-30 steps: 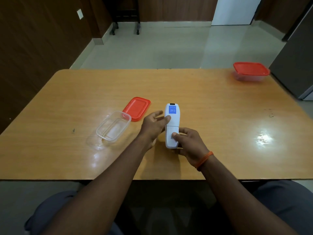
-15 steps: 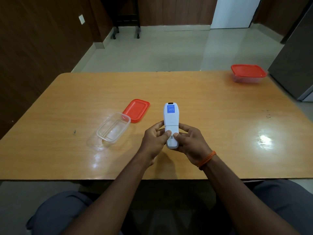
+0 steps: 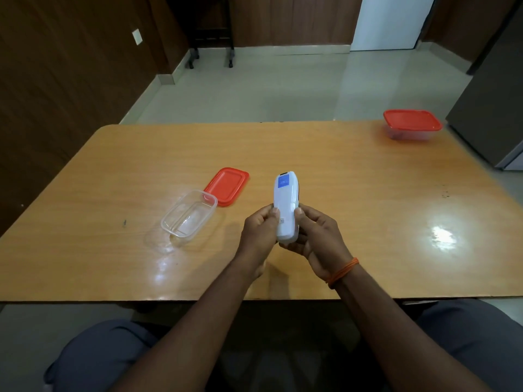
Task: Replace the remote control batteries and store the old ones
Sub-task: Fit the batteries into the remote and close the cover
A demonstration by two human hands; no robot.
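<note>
A white remote control [image 3: 285,202] with a blue label near its far end is held back-side up above the table's near middle. My left hand [image 3: 261,230] grips its lower left side with the thumb on the back. My right hand [image 3: 317,236] cups its lower end from the right and beneath, thumb on the back cover. The cover looks shut; no batteries are visible. An open clear plastic container [image 3: 189,213] sits left of my hands, holding nothing, its red lid [image 3: 226,185] lying flat just beyond it.
The wooden table [image 3: 353,176] spans the view, its near edge just above my lap. A second clear container with a red lid on [image 3: 411,124] stands at the far right corner. A dark cabinet stands beyond the table's right edge.
The remote has been lifted off the table and drawn toward me. Both hands have closed around its lower end, thumbs now on its back.
</note>
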